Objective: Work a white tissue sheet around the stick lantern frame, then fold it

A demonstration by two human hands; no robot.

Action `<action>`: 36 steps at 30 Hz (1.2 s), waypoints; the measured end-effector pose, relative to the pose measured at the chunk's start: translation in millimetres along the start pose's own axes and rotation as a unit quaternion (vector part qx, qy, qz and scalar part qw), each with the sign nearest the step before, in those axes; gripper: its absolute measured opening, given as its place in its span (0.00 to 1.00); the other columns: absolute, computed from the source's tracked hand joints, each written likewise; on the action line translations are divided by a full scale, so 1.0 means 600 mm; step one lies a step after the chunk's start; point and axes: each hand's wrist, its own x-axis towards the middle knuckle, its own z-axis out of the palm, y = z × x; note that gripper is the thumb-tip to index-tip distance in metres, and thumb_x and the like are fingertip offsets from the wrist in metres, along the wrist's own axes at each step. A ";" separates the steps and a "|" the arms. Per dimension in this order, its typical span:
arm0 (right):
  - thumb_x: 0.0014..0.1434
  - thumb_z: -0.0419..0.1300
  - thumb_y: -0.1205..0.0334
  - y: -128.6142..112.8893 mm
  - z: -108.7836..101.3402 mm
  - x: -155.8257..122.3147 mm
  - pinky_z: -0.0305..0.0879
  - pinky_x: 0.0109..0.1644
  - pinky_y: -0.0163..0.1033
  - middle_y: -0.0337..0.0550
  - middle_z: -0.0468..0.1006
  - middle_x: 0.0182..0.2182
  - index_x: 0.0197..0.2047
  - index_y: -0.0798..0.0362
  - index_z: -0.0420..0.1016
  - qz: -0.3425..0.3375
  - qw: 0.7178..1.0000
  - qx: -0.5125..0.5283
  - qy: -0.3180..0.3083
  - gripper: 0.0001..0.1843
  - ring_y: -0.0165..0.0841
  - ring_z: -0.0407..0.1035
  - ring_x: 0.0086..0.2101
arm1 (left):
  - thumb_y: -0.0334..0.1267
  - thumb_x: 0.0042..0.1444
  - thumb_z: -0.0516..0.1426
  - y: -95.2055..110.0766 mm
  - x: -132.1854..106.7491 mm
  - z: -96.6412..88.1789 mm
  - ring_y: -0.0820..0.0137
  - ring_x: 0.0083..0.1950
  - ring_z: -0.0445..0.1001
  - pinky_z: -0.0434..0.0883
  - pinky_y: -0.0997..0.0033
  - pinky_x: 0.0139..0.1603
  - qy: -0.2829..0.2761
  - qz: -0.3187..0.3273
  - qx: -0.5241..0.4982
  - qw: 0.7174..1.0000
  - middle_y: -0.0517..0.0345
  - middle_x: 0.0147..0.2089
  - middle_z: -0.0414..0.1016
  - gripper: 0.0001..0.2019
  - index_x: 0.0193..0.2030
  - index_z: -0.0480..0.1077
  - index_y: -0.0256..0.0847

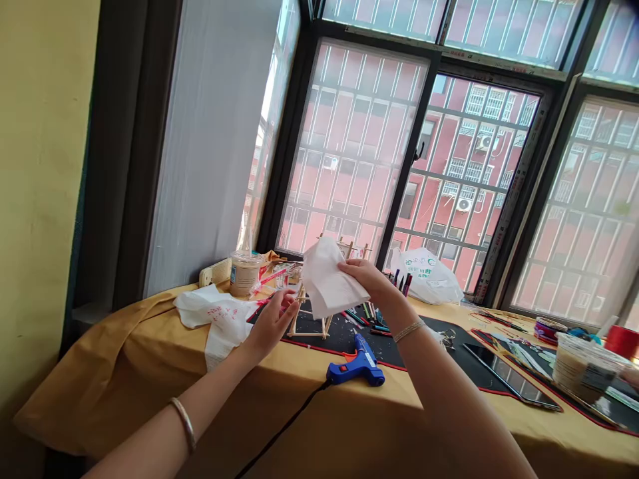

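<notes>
The right hand (362,279) grips a crumpled white paper sheet (327,279), slanting up-left, above a black cutting mat (344,339), while the nearer left hand (272,326) curls beside its lower corner, its grip unclear.

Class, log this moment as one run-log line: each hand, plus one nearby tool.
left hand | beside wooden stick frame | right hand | holds white tissue | nearby blue hot glue gun
</notes>
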 end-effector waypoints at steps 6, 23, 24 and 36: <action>0.49 0.57 0.71 0.039 0.016 0.037 0.64 0.28 0.33 0.43 0.74 0.27 0.44 0.58 0.68 -0.002 0.994 -0.094 0.048 0.17 0.30 0.68 0.27 | 0.38 0.58 0.46 -0.026 0.060 -0.018 0.63 0.56 0.66 0.63 0.57 0.57 0.055 0.111 -0.014 0.992 0.49 0.54 0.68 0.18 0.54 0.64 0.42; 0.54 0.56 0.44 0.031 0.073 -0.018 0.59 0.48 0.45 0.54 0.75 0.38 0.38 0.57 0.78 -0.271 0.795 -0.537 0.076 0.24 0.44 0.65 0.45 | 0.43 0.54 0.52 -0.005 0.100 0.000 0.62 0.58 0.66 0.59 0.59 0.61 -0.036 0.081 -0.075 0.993 0.49 0.53 0.72 0.18 0.47 0.73 0.39; 0.53 0.57 0.43 0.027 0.079 -0.019 0.60 0.45 0.45 0.54 0.76 0.35 0.36 0.57 0.78 -0.262 0.791 -0.550 0.062 0.24 0.44 0.66 0.43 | 0.43 0.54 0.52 -0.004 0.099 -0.001 0.62 0.58 0.65 0.59 0.59 0.61 -0.039 0.080 -0.073 0.993 0.49 0.53 0.72 0.18 0.47 0.73 0.39; 0.55 0.55 0.63 0.021 0.064 -0.012 0.53 0.29 0.34 0.44 0.77 0.25 0.27 0.55 0.79 -0.208 0.869 -0.448 -0.012 0.12 0.30 0.65 0.26 | 0.42 0.54 0.54 -0.009 0.093 -0.003 0.62 0.55 0.68 0.62 0.57 0.58 -0.019 0.133 -0.032 0.990 0.47 0.50 0.73 0.15 0.44 0.74 0.38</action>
